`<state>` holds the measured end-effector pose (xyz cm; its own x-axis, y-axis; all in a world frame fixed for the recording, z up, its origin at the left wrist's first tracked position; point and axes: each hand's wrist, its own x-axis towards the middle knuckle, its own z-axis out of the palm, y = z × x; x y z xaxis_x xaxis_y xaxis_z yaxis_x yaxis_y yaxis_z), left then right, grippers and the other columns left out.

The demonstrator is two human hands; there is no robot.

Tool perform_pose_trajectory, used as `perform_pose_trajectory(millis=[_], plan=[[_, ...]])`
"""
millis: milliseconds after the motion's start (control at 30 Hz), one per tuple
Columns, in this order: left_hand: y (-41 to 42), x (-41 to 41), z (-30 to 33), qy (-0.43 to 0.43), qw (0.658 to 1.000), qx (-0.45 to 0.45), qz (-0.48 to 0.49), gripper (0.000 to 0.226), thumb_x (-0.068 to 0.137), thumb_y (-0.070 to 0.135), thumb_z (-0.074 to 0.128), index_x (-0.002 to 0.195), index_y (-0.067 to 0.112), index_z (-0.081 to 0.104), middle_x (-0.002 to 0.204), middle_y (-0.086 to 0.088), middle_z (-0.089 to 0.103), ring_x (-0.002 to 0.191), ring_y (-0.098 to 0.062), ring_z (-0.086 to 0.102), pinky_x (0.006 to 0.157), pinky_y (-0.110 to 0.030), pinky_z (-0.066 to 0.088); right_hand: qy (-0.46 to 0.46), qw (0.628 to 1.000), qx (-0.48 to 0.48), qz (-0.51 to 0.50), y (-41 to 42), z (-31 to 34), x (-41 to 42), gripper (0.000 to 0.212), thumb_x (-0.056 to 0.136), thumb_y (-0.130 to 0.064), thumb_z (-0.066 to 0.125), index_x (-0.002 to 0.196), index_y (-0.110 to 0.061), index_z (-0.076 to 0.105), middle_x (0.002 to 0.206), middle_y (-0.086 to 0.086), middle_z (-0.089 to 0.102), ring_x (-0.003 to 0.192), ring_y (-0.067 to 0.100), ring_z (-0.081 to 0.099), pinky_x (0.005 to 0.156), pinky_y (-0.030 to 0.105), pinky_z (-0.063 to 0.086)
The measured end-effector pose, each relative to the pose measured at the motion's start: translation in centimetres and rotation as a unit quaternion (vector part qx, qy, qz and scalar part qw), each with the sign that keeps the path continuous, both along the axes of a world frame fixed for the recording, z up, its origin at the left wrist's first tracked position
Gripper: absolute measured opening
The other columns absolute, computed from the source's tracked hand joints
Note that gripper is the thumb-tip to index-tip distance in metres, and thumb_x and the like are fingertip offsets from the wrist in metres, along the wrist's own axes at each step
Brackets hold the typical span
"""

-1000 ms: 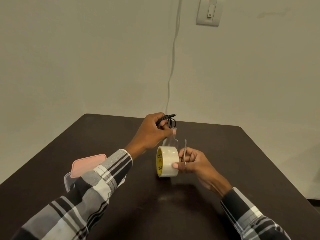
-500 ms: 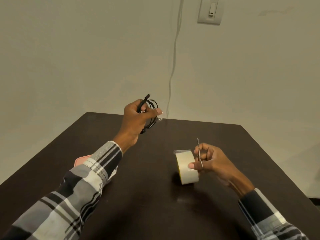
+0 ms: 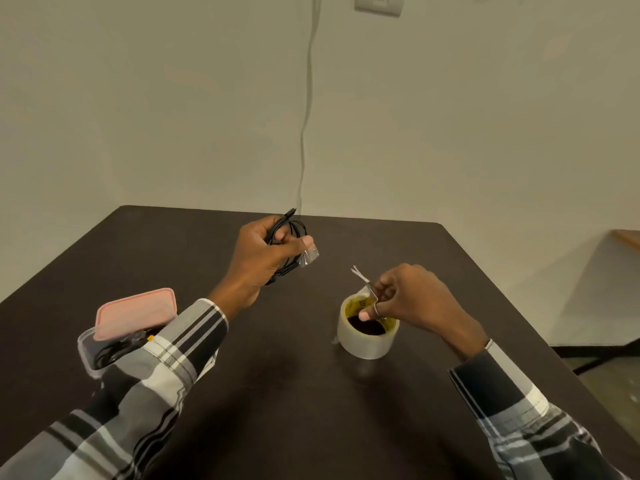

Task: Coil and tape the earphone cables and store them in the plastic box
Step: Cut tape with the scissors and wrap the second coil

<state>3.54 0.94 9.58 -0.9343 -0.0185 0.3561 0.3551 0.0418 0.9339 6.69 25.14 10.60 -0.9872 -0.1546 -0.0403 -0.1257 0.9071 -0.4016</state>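
My left hand is raised over the dark table and grips a coil of black earphone cable. A short piece of clear tape hangs from its thumb. My right hand holds small metal scissors, blades pointing up and left, with its thumb resting on the roll of clear tape. The roll lies flat on the table. The clear plastic box sits at the left, partly hidden by my left sleeve, with dark cables inside.
A pink lid lies tilted across the box. A thin cable runs down the wall behind the table from near a wall switch. The table's right edge falls off to the floor.
The tape roll has gone from standing on its edge to lying flat. My left hand with the cable has lowered slightly and now has a cut tape piece on its thumb.
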Motion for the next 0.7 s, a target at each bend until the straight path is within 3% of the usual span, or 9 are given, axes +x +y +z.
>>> perform_pose_trajectory(millis=[67, 100, 167, 233, 300, 433, 567, 700], plan=[[0.0, 0.0, -0.4, -0.003, 1.000, 0.001, 0.001, 0.043, 0.083, 0.010, 0.078, 0.065, 0.020, 0.039, 0.071, -0.007, 0.045, 0.076, -0.024, 0.052, 0.075, -0.029, 0.056, 0.011, 0.999, 0.033, -0.009, 0.2, 0.4, 0.5, 0.032, 0.071, -0.051, 0.083, 0.063, -0.031, 0.059, 0.060, -0.013, 0.053, 0.057, 0.003, 0.049, 0.051, 0.020, 0.033], [0.1, 0.1, -0.5, -0.005, 1.000, 0.001, 0.000, 0.043, 0.083, 0.010, 0.078, 0.065, 0.019, 0.039, 0.071, -0.007, 0.045, 0.077, -0.024, 0.052, 0.077, -0.031, 0.057, 0.009, 0.999, 0.043, -0.012, 0.3, 0.3, 0.6, 0.028, 0.073, -0.051, 0.082, 0.068, -0.030, 0.065, 0.060, -0.012, 0.051, 0.056, 0.004, 0.046, 0.051, 0.020, 0.030], [0.3, 0.2, -0.8, -0.009, 1.000, 0.004, -0.003, 0.043, 0.083, 0.010, 0.078, 0.066, 0.019, 0.039, 0.067, -0.004, 0.047, 0.076, -0.023, 0.054, 0.077, -0.029, 0.058, 0.002, 0.999, 0.047, -0.008, 0.4, 0.0, 0.7, 0.038, 0.073, -0.049, 0.083, 0.097, -0.020, 0.076, 0.068, -0.013, 0.056, 0.061, 0.003, 0.048, 0.052, 0.019, 0.030], [0.7, 0.2, -1.1, -0.012, 1.000, 0.011, -0.010, 0.043, 0.083, 0.010, 0.078, 0.066, 0.018, 0.039, 0.064, 0.001, 0.049, 0.076, -0.023, 0.056, 0.077, -0.027, 0.059, 0.001, 0.999, 0.043, -0.016, 0.2, -0.4, 0.8, 0.053, 0.071, -0.047, 0.085, 0.114, -0.018, 0.070, 0.089, -0.007, 0.066, 0.076, 0.009, 0.056, 0.056, 0.018, 0.035], [1.0, 0.3, -1.3, -0.015, 1.000, 0.014, -0.017, 0.043, 0.083, 0.010, 0.078, 0.066, 0.018, 0.039, 0.063, 0.002, 0.049, 0.077, -0.024, 0.056, 0.081, -0.031, 0.059, 0.001, 0.999, 0.017, -0.038, -0.2, -1.0, 0.8, 0.050, 0.069, -0.045, 0.088, 0.105, -0.023, 0.061, 0.098, -0.006, 0.063, 0.087, 0.012, 0.059, 0.058, 0.019, 0.038], [1.4, 0.4, -1.3, -0.024, 0.999, 0.015, -0.030, 0.041, 0.083, 0.011, 0.078, 0.067, 0.018, 0.040, 0.062, 0.005, 0.053, 0.077, -0.023, 0.060, 0.086, -0.042, 0.060, 0.009, 0.998, 0.009, -0.061, -0.7, -1.9, 0.7, 0.040, 0.067, -0.042, 0.089, 0.075, -0.022, 0.056, 0.080, -0.006, 0.065, 0.072, 0.009, 0.060, 0.054, 0.019, 0.040], [1.7, 0.6, -1.4, -0.025, 0.999, 0.015, -0.032, 0.041, 0.083, 0.012, 0.078, 0.066, 0.018, 0.041, 0.062, 0.006, 0.053, 0.075, -0.018, 0.060, 0.089, -0.042, 0.059, -0.007, 0.998, 0.021, -0.054, -0.9, -2.3, 0.6, 0.034, 0.074, -0.032, 0.087, 0.068, -0.019, 0.056, 0.081, -0.001, 0.067, 0.070, 0.011, 0.061, 0.054, 0.017, 0.040], [1.8, 0.6, -1.6, -0.026, 0.999, 0.010, -0.028, 0.041, 0.083, 0.012, 0.078, 0.066, 0.018, 0.041, 0.065, 0.002, 0.054, 0.080, -0.023, 0.063, 0.089, -0.039, 0.059, -0.035, 0.998, 0.017, -0.043, -0.7, -2.0, 0.3, 0.025, 0.075, -0.023, 0.087, 0.070, -0.014, 0.065, 0.072, 0.000, 0.069, 0.061, 0.014, 0.070, 0.057, 0.020, 0.054]])
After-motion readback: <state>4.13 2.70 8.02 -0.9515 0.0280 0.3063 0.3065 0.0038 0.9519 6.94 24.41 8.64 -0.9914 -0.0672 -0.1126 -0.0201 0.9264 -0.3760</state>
